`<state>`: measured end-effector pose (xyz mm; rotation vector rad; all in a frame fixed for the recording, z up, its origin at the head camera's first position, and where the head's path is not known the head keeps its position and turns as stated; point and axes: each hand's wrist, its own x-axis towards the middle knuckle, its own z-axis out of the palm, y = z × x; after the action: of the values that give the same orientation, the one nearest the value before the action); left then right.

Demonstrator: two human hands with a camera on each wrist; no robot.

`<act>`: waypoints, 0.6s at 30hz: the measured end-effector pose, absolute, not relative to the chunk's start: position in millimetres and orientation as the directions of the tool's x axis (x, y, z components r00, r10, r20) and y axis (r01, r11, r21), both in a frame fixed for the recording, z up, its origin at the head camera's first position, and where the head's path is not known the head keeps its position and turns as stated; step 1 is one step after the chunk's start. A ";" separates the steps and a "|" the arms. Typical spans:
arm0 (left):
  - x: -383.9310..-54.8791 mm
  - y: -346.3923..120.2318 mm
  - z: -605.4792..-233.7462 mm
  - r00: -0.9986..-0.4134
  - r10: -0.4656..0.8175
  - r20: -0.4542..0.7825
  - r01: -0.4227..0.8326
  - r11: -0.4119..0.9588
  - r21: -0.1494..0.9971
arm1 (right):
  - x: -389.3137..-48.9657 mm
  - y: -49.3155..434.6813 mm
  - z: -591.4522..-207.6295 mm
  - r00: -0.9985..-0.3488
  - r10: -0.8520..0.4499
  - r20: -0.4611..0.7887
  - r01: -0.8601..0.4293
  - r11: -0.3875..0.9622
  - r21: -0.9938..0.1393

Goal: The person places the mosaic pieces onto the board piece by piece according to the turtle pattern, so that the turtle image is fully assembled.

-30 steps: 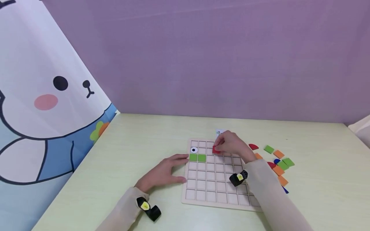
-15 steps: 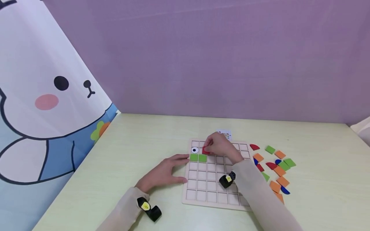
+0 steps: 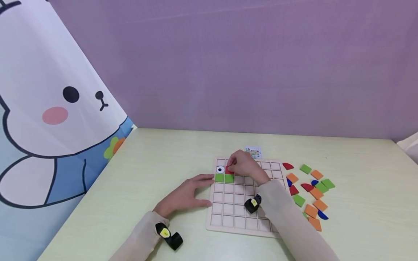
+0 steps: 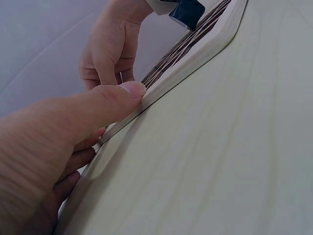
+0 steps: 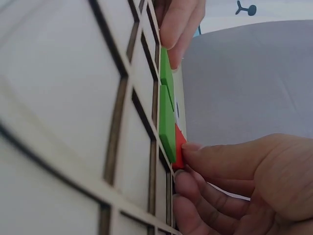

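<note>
Right hand (image 3: 246, 166): thumb and fingers pinch a red tile (image 5: 179, 153); the tile is at the fingertips of this grip, toward the hand's left, at a square of the gridded board (image 3: 238, 209); seated in that square or just above it, cannot tell.

Key relation: the square lies directly under the grip, with neighbours on two sides; the eye tile (image 3: 220, 169) is just left of the grip; the nearer green tile (image 3: 229, 178) is just below it on the person's side, with the second green tile (image 3: 220, 178) one square further left; in the right wrist view the red tile shows right behind the nearer green one, contact unclear.

Long axis of the red tile: not readable, fingers cover part of it. Nearer hand: the right, already on the tile.

Left hand (image 3: 184, 195): left of the grip and closer to the person; thumb and fingers spread apart, no tile held; thumb tip on the board's rim in the left wrist view.

Further out: printed card (image 3: 256, 152) just beyond the grip; loose pieces (image 3: 320, 205) scattered on the table (image 3: 365, 203), well right of the grip.
</note>
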<state>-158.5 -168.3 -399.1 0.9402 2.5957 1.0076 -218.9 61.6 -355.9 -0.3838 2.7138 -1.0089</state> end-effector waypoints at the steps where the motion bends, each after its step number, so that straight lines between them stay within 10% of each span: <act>1: -158.6 -168.1 -399.4 -0.777 0.629 0.039 0.491 0.565 0.663 | -218.8 61.5 -356.3 -0.943 -0.314 -0.114 -0.164 0.732 -0.661; 18: -160.0 -168.0 -401.2 -0.769 0.637 0.052 0.506 0.558 0.658 | -215.7 61.2 -355.9 -0.939 -0.321 -0.122 -0.165 0.733 -0.660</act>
<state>-160.0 -168.0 -401.2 0.9651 2.5991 1.0048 -215.7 61.2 -355.9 -0.3860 2.7083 -0.9989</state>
